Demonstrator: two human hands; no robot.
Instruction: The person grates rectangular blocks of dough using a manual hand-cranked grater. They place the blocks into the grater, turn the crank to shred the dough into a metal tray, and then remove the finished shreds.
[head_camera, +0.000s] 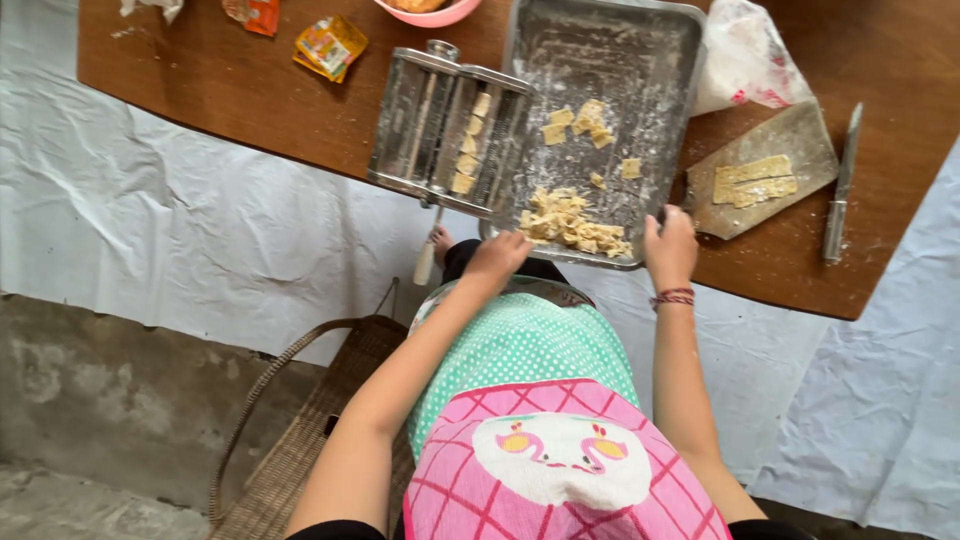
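A floured metal tray (600, 50) lies on the brown wooden table (230, 90), holding a pile of cut dough pieces (572, 224) near its front edge and a few scattered squares (590, 118) further back. My left hand (497, 254) rests at the tray's front edge, touching the dough pile. My right hand (670, 246) grips the tray's front right corner. A metal pasta machine (448, 128) with dough bits on its rollers stands just left of the tray, its white-handled crank (428, 256) hanging down.
A wooden board (800, 135) with flat dough strips (755, 182) lies to the right, a knife (840, 185) beyond it. A flour bag (745, 55), a pink bowl (430, 14) and snack packets (328, 45) sit at the back. A wicker chair (300, 440) is under me.
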